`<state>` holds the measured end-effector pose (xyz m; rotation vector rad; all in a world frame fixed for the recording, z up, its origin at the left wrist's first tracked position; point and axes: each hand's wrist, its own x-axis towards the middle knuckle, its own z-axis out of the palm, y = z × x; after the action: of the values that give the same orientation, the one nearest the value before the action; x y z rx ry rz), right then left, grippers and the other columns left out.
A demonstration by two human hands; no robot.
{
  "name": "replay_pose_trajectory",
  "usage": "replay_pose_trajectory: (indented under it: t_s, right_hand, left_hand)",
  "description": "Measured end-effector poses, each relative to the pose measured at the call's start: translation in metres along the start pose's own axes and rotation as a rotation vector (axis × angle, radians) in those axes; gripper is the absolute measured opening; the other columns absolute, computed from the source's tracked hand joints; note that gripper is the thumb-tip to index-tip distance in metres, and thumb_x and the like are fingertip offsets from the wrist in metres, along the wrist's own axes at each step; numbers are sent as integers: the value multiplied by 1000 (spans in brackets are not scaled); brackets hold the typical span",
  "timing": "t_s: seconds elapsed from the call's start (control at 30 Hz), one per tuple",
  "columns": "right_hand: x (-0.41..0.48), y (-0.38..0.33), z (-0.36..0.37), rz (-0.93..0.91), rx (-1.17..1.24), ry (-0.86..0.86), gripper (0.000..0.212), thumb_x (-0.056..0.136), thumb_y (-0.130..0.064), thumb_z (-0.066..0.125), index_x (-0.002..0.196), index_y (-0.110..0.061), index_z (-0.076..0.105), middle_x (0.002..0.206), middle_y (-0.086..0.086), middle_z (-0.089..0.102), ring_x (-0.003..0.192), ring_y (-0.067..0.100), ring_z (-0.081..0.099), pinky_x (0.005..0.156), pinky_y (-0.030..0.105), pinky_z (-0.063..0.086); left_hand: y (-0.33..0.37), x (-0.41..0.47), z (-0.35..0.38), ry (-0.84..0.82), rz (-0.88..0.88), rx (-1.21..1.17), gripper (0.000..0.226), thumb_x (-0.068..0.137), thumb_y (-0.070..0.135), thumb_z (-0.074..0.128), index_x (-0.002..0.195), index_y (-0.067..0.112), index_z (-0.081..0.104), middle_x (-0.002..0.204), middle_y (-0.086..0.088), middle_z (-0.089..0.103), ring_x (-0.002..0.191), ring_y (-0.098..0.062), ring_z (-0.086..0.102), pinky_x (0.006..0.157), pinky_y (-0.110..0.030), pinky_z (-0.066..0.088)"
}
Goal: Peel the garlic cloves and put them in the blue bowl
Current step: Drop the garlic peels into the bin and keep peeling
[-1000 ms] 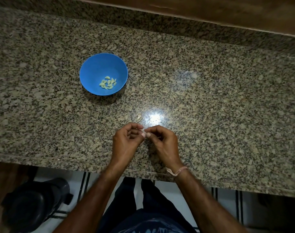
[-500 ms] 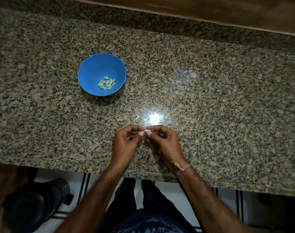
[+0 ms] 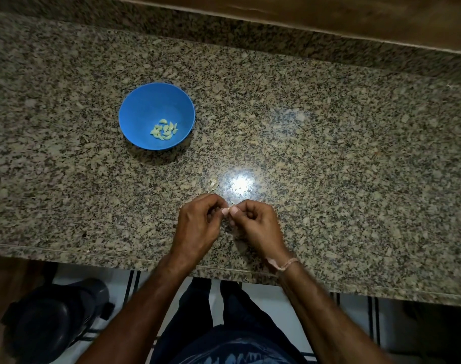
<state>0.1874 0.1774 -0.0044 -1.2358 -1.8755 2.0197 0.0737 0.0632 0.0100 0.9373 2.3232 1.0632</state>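
Your left hand (image 3: 198,227) and right hand (image 3: 253,227) pinch a garlic clove (image 3: 227,209) together over the granite counter (image 3: 329,153); peeled cloves (image 3: 164,129) lie in the blue bowl (image 3: 145,106).

Bare forearms, pale thread wristband (image 3: 287,264), dark trousers (image 3: 198,306).

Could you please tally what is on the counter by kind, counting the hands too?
Blue bowl: 1
Heap of peeled cloves in the bowl: 1 (single cloves too small to count)
Peel scraps by the glare: about 2
Hands, left and right, pinching something small between them: 2
Total: about 6
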Motion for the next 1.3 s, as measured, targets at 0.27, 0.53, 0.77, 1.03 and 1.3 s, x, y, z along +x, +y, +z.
replay_pose_trajectory:
  t_s: [0.27, 0.53, 0.77, 1.03, 1.3]
  right_hand:
    - [-3, -6, 4, 77, 18, -48, 31, 103, -27, 62, 87, -1, 67, 68, 0, 62, 57, 9, 56, 55, 25, 49]
    - [-1, 4, 8, -297, -438, 87, 32, 105, -21, 59, 73, -16, 54, 62, -7, 48, 55, 7, 40, 52, 18, 34]
    - [2, -5, 4, -47, -135, -44, 32, 107, -29, 54, 78, -17, 59, 67, -5, 55, 60, 8, 50, 59, 24, 45]
    - [-1, 3, 9, -161, -149, 65, 19, 100, -22, 67, 84, -12, 68, 74, 3, 67, 67, 10, 60, 64, 25, 53]
    - [-3, 2, 2, -105, -14, 58, 17, 98, -20, 71, 88, -6, 73, 75, 14, 72, 64, 30, 68, 61, 38, 59]
  left_hand:
    - [-1, 5, 3, -62, 153, 97, 16, 99, 10, 62, 87, 19, 59, 84, 9, 57, 76, -10, 55, 63, -27, 45]
    - [3, -3, 5, -275, -359, -419, 22, 109, 25, 51, 89, 20, 59, 74, 13, 57, 66, -3, 49, 57, -15, 39]
    - [1, 0, 11, -333, -513, -678, 25, 110, 18, 43, 88, 17, 56, 71, 7, 54, 62, -11, 44, 56, -25, 38]
    - [-1, 0, 11, -266, -606, -730, 24, 110, 26, 48, 100, 8, 60, 75, 4, 53, 63, -7, 48, 56, -23, 40]
    - [6, -6, 3, -28, -267, -262, 5, 99, 22, 69, 94, 22, 71, 84, 7, 73, 80, -1, 69, 70, -14, 55]
